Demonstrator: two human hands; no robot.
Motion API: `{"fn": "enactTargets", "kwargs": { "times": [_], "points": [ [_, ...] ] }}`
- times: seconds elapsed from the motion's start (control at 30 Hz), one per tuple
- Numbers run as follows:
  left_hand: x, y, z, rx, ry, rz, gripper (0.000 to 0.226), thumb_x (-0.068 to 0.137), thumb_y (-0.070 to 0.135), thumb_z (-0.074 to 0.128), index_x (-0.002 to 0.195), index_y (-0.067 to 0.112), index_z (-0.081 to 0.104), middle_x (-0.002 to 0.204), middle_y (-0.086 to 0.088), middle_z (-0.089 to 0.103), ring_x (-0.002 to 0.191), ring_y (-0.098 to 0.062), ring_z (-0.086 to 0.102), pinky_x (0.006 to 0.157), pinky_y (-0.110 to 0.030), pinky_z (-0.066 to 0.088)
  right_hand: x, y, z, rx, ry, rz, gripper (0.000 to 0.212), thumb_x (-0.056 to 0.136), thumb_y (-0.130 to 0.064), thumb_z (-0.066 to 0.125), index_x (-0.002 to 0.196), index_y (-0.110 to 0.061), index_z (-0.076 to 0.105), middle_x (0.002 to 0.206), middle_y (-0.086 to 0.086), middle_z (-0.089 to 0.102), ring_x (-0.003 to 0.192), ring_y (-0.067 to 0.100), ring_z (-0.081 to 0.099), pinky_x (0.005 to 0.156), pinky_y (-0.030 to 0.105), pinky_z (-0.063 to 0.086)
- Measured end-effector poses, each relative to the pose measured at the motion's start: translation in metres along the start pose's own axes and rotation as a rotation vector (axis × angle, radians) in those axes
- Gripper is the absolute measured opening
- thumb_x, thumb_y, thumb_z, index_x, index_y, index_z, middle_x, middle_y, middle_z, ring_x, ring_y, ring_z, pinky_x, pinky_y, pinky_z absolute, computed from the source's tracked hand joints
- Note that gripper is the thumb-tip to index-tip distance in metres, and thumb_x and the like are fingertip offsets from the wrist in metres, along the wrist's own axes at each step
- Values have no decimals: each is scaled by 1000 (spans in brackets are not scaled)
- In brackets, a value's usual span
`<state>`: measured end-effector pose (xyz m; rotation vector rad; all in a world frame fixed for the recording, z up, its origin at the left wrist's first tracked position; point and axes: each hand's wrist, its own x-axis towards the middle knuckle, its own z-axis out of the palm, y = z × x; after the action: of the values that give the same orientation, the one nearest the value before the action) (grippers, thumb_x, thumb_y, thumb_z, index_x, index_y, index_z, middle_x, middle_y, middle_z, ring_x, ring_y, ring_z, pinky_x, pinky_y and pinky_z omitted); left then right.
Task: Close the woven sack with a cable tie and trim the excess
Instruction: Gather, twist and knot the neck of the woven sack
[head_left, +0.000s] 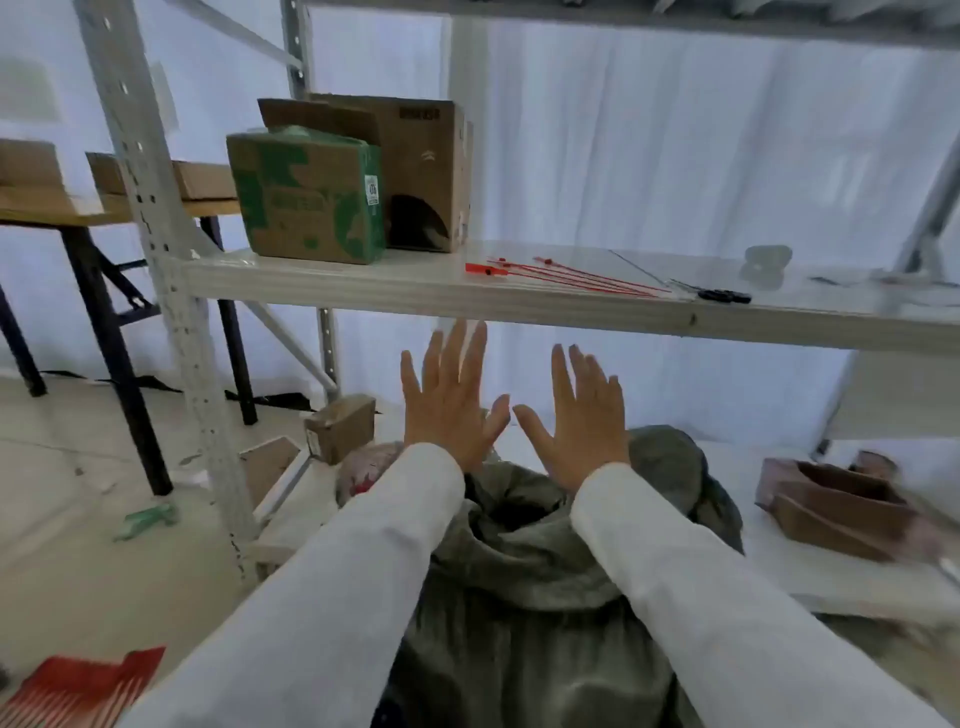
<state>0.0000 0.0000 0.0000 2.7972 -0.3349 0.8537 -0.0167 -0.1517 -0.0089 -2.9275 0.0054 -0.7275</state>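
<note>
Since both hands are held flat and empty over the sack, the red cable ties lie on the shelf up beyond the right hand, nearer it than the left hand, long axes running sideways

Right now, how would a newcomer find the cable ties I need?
Look at the pale metal shelf just above both open hands. To the right of the two cardboard boxes, the red cable ties lie loose in a fan. They are the only thin red strips there; the dark-handled tool lies further right.
</note>
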Motion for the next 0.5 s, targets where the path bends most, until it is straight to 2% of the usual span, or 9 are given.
{"fn": "enactTargets", "kwargs": {
  "times": [0.13,0.27,0.33,0.4,0.47,0.5],
  "points": [
    [-47,5,22,-108,-394,109,80,88,56,39,146,31,-10,159,3,-4,147,-23,0,119,-50,7,-52,11,26,-108,-304,-28,83,91,-63,28,149,-19,-11,160,3,-9,148,23,-5,119,42,-3],
    [-71,-11,40,-118,-767,-40,93,81,52,54,147,26,-7,158,0,2,145,-27,8,117,-51,10,-70,24,42,-75,-476,-65,94,82,-58,52,150,-21,-2,159,2,4,147,23,5,120,42,4],
    [-83,-16,51,-60,-846,-124,100,79,52,58,148,20,-7,158,-5,3,144,-30,8,117,-50,10,-78,25,56,-81,-570,-74,99,79,-59,56,150,-24,-3,159,1,3,147,22,4,120,42,2],
    [-87,-21,64,-10,-870,-220,101,78,52,60,148,16,-4,155,-10,11,142,-31,15,116,-46,16,-81,26,73,-83,-612,-58,101,78,-59,57,150,-27,-5,159,1,3,147,22,3,120,42,0],
    [-84,-27,73,12,-880,-283,87,78,49,60,145,13,16,146,-11,33,134,-30,34,108,-41,30,-79,24,85,-82,-621,-47,100,79,-58,58,150,-27,-4,159,1,5,146,23,6,120,42,2],
    [-80,-30,76,9,-859,-280,71,81,45,58,138,13,33,137,-9,45,125,-29,45,100,-38,37,-77,23,89,-85,-613,-46,97,79,-57,58,150,-26,-1,158,2,8,145,25,10,120,41,4]
  ]
}}
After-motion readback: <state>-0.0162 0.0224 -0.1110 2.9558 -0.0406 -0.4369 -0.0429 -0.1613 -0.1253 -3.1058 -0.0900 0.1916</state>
